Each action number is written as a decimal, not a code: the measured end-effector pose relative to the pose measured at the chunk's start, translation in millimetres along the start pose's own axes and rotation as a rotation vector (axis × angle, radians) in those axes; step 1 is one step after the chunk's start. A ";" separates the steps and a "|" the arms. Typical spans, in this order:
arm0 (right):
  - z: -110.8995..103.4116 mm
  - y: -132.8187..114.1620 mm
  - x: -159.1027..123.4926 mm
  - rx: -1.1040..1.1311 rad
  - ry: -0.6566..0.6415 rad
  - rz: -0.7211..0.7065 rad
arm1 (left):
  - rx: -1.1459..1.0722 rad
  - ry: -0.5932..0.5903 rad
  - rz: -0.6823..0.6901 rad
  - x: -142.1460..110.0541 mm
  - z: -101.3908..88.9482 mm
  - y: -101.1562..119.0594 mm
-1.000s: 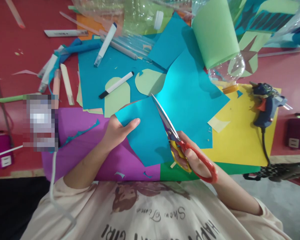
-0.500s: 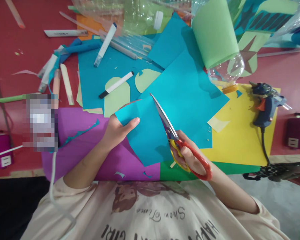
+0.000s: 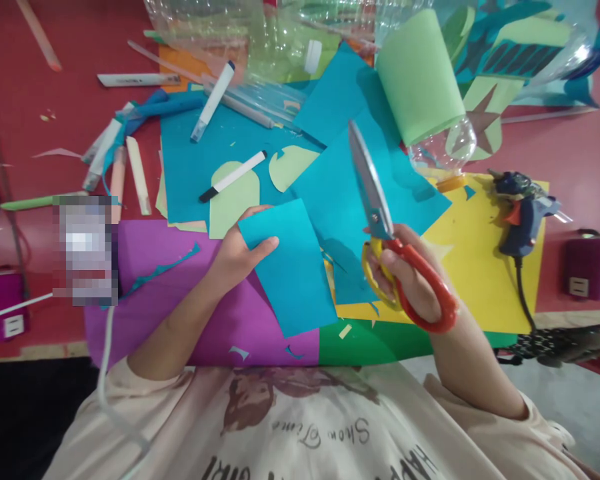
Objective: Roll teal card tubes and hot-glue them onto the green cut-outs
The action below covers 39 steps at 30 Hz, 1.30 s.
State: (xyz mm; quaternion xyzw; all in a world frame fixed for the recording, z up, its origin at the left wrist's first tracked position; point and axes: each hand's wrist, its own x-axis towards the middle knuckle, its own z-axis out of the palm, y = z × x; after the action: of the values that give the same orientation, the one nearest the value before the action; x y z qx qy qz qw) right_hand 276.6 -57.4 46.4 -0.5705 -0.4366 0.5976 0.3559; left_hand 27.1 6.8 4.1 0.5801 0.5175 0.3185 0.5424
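Note:
My left hand [image 3: 243,251] grips a rectangular piece of blue paper [image 3: 296,273] at its upper left corner, thumb on top and fingers hidden beneath. In my right hand [image 3: 403,267] is a pair of scissors [image 3: 371,180] with red and yellow handles, blades together and pointing away from me. The scissors are to the right of the held piece, apart from it, above a larger blue sheet [image 3: 330,180]. Purple paper [image 3: 180,320] lies under my left forearm, and green paper [image 3: 380,347] is near the table's front edge.
A glue gun [image 3: 523,213] rests on yellow paper [image 3: 500,280] at the right. A bottle wrapped in light green paper [image 3: 420,77] lies at the back right. Markers [image 3: 235,175], pale green cut-outs [image 3: 235,200] and clear plastic bottles [image 3: 205,33] spread across the middle and back.
The blue piece in my left hand has come apart from the larger blue sheet, which now lies on the table. My right hand has moved right and away with the scissors, their blades clear of the paper.

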 end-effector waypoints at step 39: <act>-8.0 16.4 53.4 -0.931 0.235 -0.700 | -0.081 0.155 0.098 8.3 5.7 -3.4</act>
State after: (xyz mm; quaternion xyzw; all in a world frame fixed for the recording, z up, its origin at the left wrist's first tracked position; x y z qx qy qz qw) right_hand 280.7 -13.1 11.6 -0.5511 -0.7727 0.1233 0.2898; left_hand 33.8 12.5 -1.9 0.5561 0.5154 0.4092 0.5076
